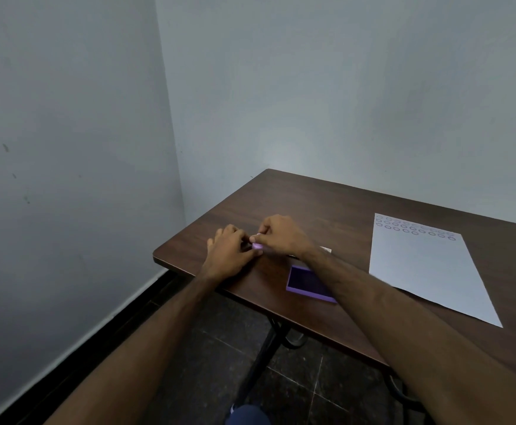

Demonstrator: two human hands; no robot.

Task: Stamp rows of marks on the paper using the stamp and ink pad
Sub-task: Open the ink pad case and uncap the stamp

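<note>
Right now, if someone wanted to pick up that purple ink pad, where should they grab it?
Probably by the two long side walls of the ink pad, coming straight down from above. It lies flat and open on the table, its dark inked face up, so pinching the raised purple rim keeps fingers out of the ink. The right forearm crosses its far corner, so the near end is freer.

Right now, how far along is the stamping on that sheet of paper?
Early on. The paper carries about three rows of ring marks along its far edge; the rest of the sheet is blank. In hand: the left hand and right hand meet around a small purple stamp, away from the sheet, with the open purple ink pad nearby. Left: many more rows.
</note>
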